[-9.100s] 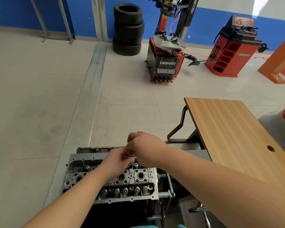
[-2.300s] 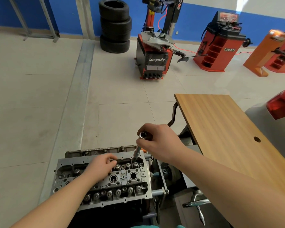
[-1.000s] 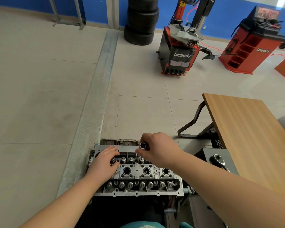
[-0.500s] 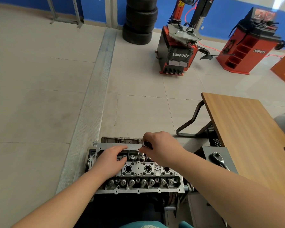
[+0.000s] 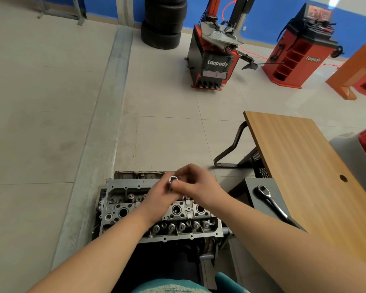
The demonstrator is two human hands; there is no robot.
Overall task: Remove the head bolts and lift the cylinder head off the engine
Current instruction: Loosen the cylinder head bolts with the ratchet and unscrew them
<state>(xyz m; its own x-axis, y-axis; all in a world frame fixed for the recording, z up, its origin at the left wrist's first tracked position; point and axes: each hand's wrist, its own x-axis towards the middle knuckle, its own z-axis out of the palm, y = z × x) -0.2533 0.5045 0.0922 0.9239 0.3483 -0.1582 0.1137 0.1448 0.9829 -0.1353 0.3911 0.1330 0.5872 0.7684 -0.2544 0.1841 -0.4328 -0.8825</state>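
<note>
Both hands, left hand (image 5: 159, 197) and right hand (image 5: 195, 187), pinch a socket extension (image 5: 173, 179) above the cylinder head (image 5: 135, 210), which remains seated; bolt removal appears unfinished.

"Lanpody" on tyre changer (image 5: 217, 63) and red wheel balancer (image 5: 313, 59)

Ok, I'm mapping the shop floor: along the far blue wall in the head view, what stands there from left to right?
Stack of black tyres → black-and-red Lanpody tyre changer → red Lanpody wheel balancer with shelf slots → orange machine at the right edge, partly cut off.
</note>
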